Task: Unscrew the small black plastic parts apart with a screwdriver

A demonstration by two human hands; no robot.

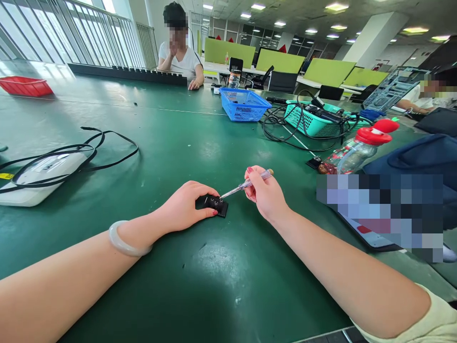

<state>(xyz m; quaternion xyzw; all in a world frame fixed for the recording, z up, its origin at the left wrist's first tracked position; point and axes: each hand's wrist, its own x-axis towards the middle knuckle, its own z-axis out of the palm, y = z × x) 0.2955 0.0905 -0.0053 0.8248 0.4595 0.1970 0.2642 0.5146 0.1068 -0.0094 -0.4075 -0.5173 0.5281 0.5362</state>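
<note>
My left hand (187, 206) rests on the green table (200, 286), its fingers closed around a small black part (217, 205) that lies flat on the surface. My right hand (266, 193) grips a slim screwdriver (246, 185) with a clear handle. The metal tip points down and left and meets the top of the black part. A pale bangle (124, 240) sits on my left wrist.
A white device with a black cable (46, 174) lies at the left. A blue basket (243, 104) and a teal basket (314, 121) with cables stand further back. A bottle with a red cap (357, 147) lies at the right beside a dark bag (417, 157). A person sits at the far side.
</note>
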